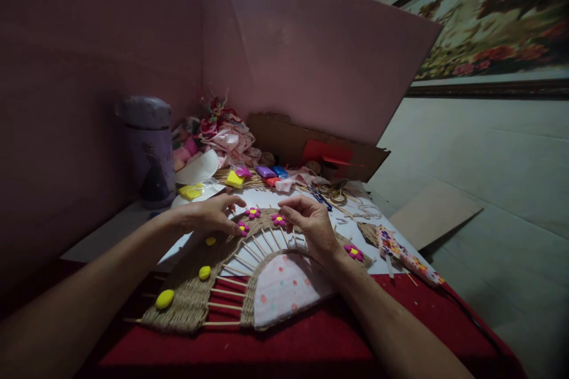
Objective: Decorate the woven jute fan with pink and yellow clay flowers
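Note:
A half-round woven fan of brown twine over thin sticks lies before me, with a half-circle of white dotted cloth at its middle. Purple clay flowers with yellow centres, such as this flower, sit along the twine band. Yellow clay dots, among them a large dot, mark its left side. My left hand rests over the band, fingers apart, thumb tip by a flower. My right hand is closed in a pinch beside another flower; what it pinches, if anything, is hidden.
Behind the fan lie clay packets, such as a yellow packet, and scissors. A purple canister stands at the left. On the right rests a flower-patterned glue gun with a cord. Cardboard leans against the pink partition.

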Tool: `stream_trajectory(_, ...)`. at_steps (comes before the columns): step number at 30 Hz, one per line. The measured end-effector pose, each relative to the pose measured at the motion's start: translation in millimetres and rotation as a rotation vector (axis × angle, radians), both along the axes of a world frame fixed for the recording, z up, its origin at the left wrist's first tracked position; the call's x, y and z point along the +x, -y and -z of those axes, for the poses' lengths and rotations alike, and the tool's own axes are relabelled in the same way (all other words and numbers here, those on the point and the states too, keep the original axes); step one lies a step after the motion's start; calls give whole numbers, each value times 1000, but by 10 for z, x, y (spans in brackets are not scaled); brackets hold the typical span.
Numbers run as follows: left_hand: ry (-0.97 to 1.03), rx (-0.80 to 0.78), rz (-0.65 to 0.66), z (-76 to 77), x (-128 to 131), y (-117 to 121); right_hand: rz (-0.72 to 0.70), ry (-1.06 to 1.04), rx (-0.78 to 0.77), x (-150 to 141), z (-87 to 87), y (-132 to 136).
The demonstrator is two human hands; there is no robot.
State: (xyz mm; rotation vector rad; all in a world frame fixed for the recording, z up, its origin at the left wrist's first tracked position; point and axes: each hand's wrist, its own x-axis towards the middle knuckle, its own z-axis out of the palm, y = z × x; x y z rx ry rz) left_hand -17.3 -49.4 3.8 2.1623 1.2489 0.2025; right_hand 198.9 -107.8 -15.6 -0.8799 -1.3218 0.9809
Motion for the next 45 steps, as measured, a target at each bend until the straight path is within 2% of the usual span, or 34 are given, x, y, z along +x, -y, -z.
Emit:
stream_trajectory(11,97,-43,21,81,-65,-129,0,-3,14,-4,-8,9)
stream_trajectory(20,-11,32,-19,37,-2,-24,5,0,10,-6,-21,12)
stream_trajectory(27,96,-33,-3,61,-51,-95,11,7,19,-6,-18,13)
stream_trajectory(37,38,34,-46,49,-7,-63,12,16,20,-8,-22,16)
stream_trajectory(45,91,-15,-2,78,-96,-177,13,18,19,-10,-21,20)
